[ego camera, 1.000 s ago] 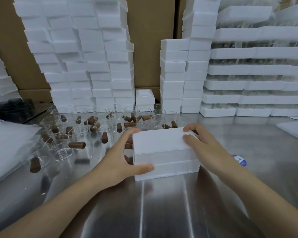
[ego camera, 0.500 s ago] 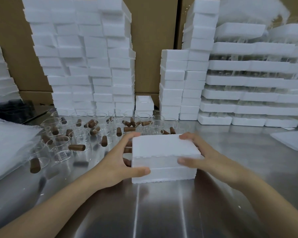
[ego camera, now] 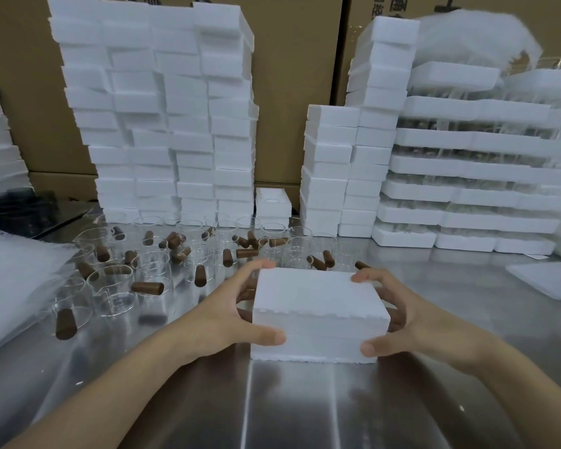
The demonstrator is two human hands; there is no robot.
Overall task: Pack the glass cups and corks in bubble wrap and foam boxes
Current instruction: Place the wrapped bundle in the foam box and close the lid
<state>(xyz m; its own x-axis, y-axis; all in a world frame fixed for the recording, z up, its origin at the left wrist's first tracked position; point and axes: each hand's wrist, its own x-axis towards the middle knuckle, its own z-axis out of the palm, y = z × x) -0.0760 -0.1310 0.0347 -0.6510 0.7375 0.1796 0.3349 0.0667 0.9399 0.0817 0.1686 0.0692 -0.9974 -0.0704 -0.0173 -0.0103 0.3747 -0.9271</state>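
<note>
- While it sits on the steel desk (ego camera: 305,409) right in front of the person, a closed white foam box (ego camera: 318,296) is held from both sides.
- The left hand (ego camera: 227,315) grips the box's left end, thumb pressed on the near face and fingers curled over the far top edge.
- The right hand (ego camera: 412,315) grips the right end the same way, thumb at the near lower corner and fingers hooked over the far top edge.
- Just behind and to the left of the box, many clear glass cups (ego camera: 115,288) stand on the desk, with brown corks (ego camera: 147,287) lying among them; some corks rest inside cups.
- A pile of bubble wrap (ego camera: 17,280) lies at the left edge of the desk, beside the cups.
- Tall stacks of foam boxes (ego camera: 162,124) rise behind the cups, against brown cardboard boxes (ego camera: 292,92).
- Long foam trays (ego camera: 467,189) are layered at the back right, with glassware showing between the layers.
- One flat foam piece (ego camera: 548,283) lies alone on the desk at the far right.
</note>
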